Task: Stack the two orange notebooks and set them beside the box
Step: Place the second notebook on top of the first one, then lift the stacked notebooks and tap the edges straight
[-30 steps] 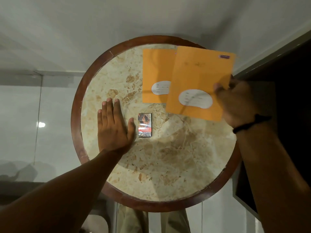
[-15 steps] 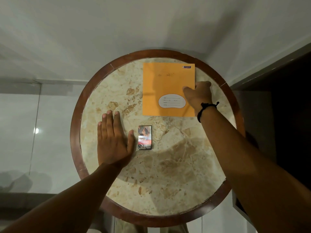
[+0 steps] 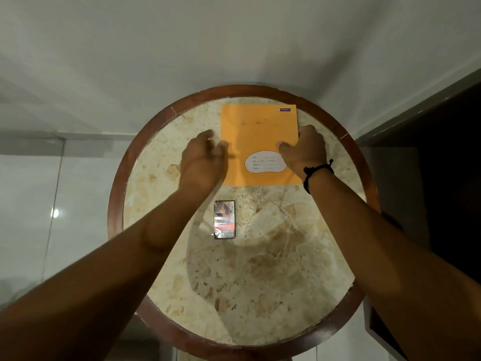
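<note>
Both hands out over the desk [image 3: 299, 269], reaching away from the body. Nearest of the things, the box [image 3: 224, 219], small and upright in the frame, well short of either hand. Beyond it, left hand [image 3: 203, 162] curled at the left edge of the orange notebooks [image 3: 257, 136], fingers blurred, grip impossible to tell. Right hand [image 3: 305, 149] clamped on the right edge, thumb over the cover. Only one cover showing, so seemingly stacked square, long axis running away toward the far rim. Stack lay beyond the box and slightly right. Coming move judged a pull back toward the body, equally within reach of both hands.
</note>
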